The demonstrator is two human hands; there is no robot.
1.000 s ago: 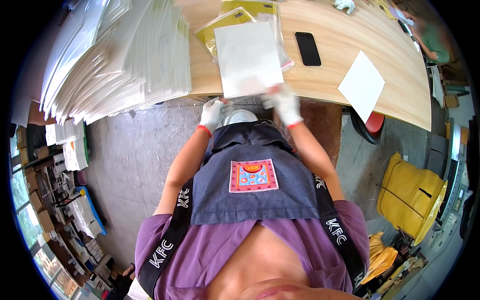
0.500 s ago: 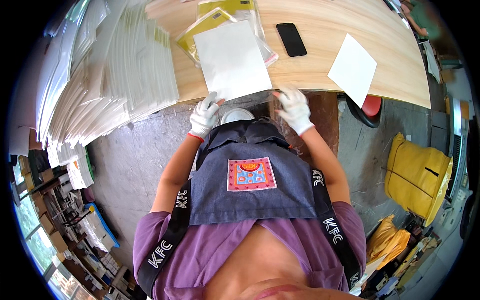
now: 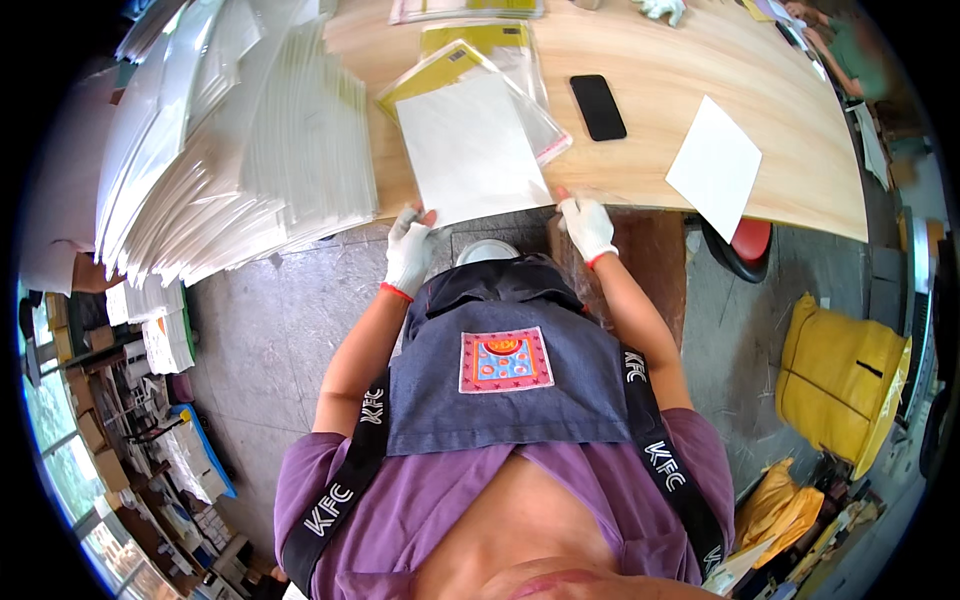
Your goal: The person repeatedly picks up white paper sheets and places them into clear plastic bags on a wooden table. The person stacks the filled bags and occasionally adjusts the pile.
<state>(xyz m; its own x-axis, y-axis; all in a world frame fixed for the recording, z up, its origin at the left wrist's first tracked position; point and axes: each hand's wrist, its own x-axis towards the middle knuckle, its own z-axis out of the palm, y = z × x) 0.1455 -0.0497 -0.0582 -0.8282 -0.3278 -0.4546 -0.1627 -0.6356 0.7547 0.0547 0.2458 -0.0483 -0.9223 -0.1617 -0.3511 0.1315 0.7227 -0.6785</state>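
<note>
Lying at the near edge of the wooden table, a white sheet sits askew, its long axis running away from the person and leaning slightly leftward. Left hand, in a white glove, pinches the sheet's near-left corner; right hand, likewise gloved, presses fingertips on the near-right corner, fingers held together. Both hands lie directly nearside of the sheet, about equally close. Beneath and beyond it rest clear sleeves with yellow inserts. A black phone lies just right; a second white sheet farther right. A tall stack of white sheets fills the left end.
</note>
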